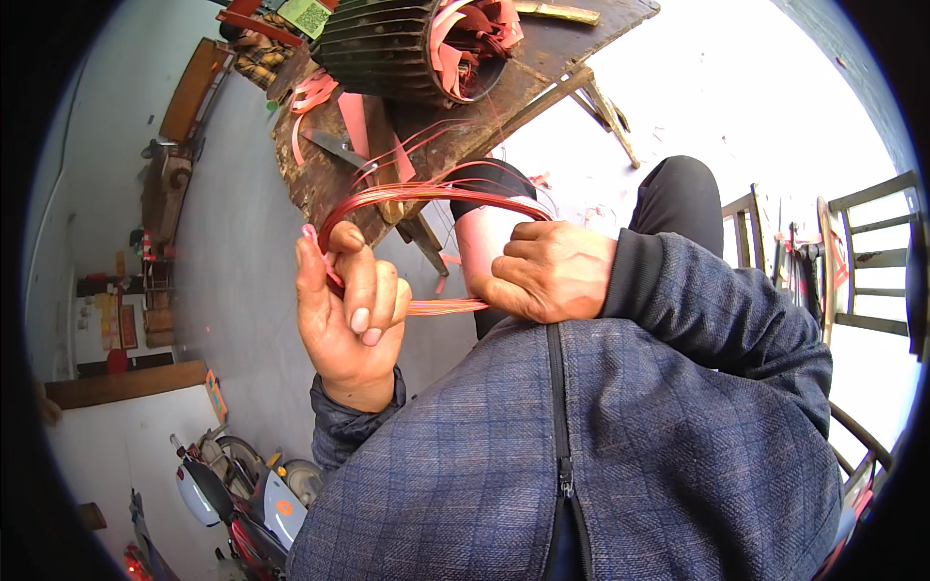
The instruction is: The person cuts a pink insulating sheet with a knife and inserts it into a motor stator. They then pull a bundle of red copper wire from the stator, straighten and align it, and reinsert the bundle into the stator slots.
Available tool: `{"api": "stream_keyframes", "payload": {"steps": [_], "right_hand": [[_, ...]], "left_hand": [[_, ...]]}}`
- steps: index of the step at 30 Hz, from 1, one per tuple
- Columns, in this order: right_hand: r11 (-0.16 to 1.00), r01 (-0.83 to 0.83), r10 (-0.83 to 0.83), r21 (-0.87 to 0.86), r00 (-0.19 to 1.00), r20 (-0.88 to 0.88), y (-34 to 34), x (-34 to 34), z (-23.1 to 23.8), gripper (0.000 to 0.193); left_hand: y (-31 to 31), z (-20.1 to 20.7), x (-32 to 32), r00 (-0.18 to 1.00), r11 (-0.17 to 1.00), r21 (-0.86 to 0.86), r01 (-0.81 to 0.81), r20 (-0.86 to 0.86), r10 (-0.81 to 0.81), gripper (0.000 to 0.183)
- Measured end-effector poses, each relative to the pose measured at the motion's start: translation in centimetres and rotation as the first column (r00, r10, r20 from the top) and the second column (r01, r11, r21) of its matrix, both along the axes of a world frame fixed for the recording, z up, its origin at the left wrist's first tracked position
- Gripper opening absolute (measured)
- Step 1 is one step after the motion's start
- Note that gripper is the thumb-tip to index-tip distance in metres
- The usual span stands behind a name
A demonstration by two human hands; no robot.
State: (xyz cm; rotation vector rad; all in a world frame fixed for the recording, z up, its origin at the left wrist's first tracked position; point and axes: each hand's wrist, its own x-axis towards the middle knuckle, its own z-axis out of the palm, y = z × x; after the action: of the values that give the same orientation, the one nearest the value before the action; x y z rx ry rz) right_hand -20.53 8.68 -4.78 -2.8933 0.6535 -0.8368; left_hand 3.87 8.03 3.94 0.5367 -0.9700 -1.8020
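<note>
A loop of thin reddish copper wire, a wire coil [436,192], is stretched between my two hands in front of my chest. My left hand [354,324] has the coil's left end passing between its fingers, some curled and one pointing up. Closed around the coil's right end is my right hand [554,271], knuckles up. Loose wire strands run from the coil up toward a dark ribbed motor housing [378,48] on the bench. Pink insulating paper [475,39] and windings show in the housing's open end. Another pink sheet [480,247] lies over my left leg.
The worn wooden bench [528,82] carries a blade-like metal tool [337,148] and pink paper strips [312,92]. A wooden chair [872,252] stands at right, a motorcycle [242,494] at lower left. A person in a plaid top [262,60] is beyond the bench.
</note>
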Motion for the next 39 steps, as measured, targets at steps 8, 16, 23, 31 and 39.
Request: {"api": "stream_keyframes", "payload": {"steps": [8,16,23,31,39], "right_hand": [[0.966,0.25,-0.201,-0.069,0.888,0.413,-1.3,-2.1,4.2,0.059],[0.925,0.219,-0.349,0.311,0.815,0.462,-2.8,-0.1,1.8,0.023],[0.916,0.303,-0.396,0.264,0.794,0.461,-3.3,0.2,3.0,0.02],[0.873,0.478,-0.46,0.101,0.736,0.496,-3.1,1.4,3.5,0.021],[0.914,0.385,-0.394,0.126,0.772,0.499,-2.8,0.6,3.4,0.021]], "left_hand": [[-0.6,-0.5,-0.6,0.985,0.988,-0.029,0.152,0.086,-0.149,0.049],[-0.5,-0.1,-2.4,0.952,0.999,-0.028,-0.022,0.303,0.029,0.053],[-1.2,-0.7,-4.1,0.867,0.932,-0.319,-0.173,0.398,0.298,0.031],[-2.4,-0.8,-4.0,0.951,0.993,0.102,0.06,0.298,-0.088,0.058],[-2.8,-1.2,-4.6,0.967,0.966,0.111,0.232,0.084,-0.241,0.065]]}}
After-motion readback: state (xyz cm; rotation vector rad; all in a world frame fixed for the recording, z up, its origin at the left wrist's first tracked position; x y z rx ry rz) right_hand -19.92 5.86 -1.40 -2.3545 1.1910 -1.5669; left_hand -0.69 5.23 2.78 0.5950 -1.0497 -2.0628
